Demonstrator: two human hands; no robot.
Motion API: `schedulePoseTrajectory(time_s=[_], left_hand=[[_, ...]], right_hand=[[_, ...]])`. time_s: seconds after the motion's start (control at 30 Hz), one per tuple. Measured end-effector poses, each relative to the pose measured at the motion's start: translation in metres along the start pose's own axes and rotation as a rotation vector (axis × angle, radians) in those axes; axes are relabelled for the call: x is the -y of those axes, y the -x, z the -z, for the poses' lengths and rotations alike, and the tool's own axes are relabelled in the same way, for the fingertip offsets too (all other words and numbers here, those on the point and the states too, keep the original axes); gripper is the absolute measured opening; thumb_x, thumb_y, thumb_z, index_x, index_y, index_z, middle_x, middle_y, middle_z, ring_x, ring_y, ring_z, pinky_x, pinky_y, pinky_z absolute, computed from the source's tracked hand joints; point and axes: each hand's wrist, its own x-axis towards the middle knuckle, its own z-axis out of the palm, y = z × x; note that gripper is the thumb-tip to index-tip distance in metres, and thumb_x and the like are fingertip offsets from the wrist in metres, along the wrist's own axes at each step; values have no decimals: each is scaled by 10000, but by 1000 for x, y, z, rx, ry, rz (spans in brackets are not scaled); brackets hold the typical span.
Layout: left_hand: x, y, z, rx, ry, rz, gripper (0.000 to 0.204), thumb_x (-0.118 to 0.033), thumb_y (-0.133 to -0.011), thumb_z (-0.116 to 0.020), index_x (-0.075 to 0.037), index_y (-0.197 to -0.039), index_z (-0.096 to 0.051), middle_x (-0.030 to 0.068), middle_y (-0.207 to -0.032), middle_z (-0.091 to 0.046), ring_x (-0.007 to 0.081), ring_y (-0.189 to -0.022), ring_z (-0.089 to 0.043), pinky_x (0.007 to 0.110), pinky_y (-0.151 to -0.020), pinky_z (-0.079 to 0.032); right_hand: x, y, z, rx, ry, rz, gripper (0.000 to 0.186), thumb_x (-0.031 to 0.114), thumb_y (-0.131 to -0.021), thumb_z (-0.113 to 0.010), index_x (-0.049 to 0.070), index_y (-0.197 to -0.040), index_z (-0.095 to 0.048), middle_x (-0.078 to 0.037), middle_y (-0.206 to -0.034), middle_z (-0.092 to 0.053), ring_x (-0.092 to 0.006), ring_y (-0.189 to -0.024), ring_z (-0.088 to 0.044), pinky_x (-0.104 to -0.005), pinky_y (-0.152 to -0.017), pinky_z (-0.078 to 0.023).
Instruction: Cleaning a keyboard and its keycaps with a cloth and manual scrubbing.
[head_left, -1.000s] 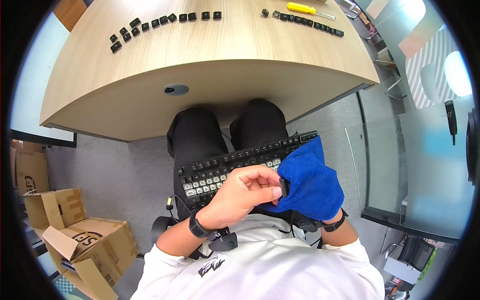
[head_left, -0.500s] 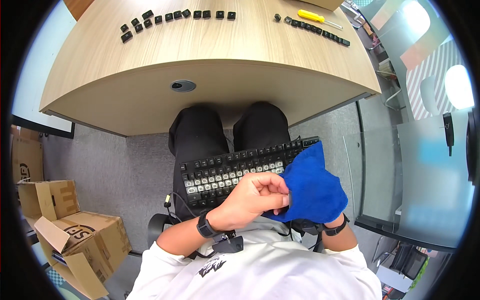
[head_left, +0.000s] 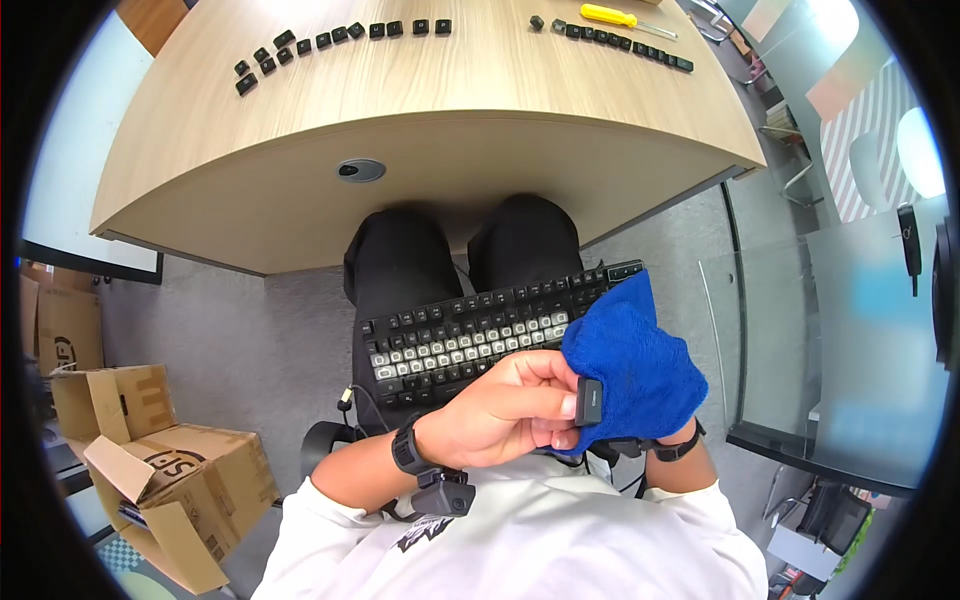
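Note:
My left hand (head_left: 505, 410) pinches a small dark keycap (head_left: 589, 402) against the blue cloth (head_left: 635, 365). My right hand lies beneath that cloth, its fingers hidden, with only the wrist and watch showing below. The black keyboard (head_left: 425, 378) rests across my lap under both hands, its right end partly covered by the cloth. Two rows of white switches show where caps are off, among black keys.
On the wooden desk (head_left: 450, 80) lie rows of loose keycaps (head_left: 377, 30) and a yellow screwdriver (head_left: 607, 15). Open cardboard boxes (head_left: 200, 475) stand at the lower left. A glass panel (head_left: 820, 350) is at the right.
My left hand has moved slightly down and right. The keycap, mostly hidden half a second ago, now shows its long face to the camera. The cloth has shifted slightly right.

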Motion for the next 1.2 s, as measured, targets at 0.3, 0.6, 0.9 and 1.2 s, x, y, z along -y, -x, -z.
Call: schedulePoseTrajectory(time_s=[0.3,0.6,0.9,1.2], left_hand=[[6,-8,7,4,45,171,198,14,-971,-635,-17,-1165,-658,75,-959,-691,158,-749,-635,325,-722,-543],[2,-9,19,-122,-3,89,122,19,-941,-682,-8,-1061,-687,47,-818,-683,103,-650,-580,293,-670,-495],[7,-12,3,-557,-1153,-363,77,20,-853,-716,5,-924,-742,-44,-734,-630,-12,-579,-415,192,-530,-346],[-6,-9,9,-522,-774,-183,83,13,-896,-725,31,-976,-709,44,-892,-713,47,-693,-597,219,-629,-490]], right_hand=[[-18,15,-4,21,-293,27,333,316,-658,-855,120,-884,-708,-87,-908,-638,-318,-769,-644,-404,-630,-515],[-47,32,-15,130,149,69,248,230,-680,-806,97,-864,-707,-84,-877,-584,-325,-782,-625,-436,-625,-502],[-39,8,-20,36,93,124,138,196,-764,-748,106,-833,-669,-66,-830,-624,-289,-812,-626,-393,-712,-503],[-38,10,-24,315,165,-66,352,225,-746,-804,91,-1063,-726,-107,-1093,-706,-313,-994,-681,-405,-840,-540]])
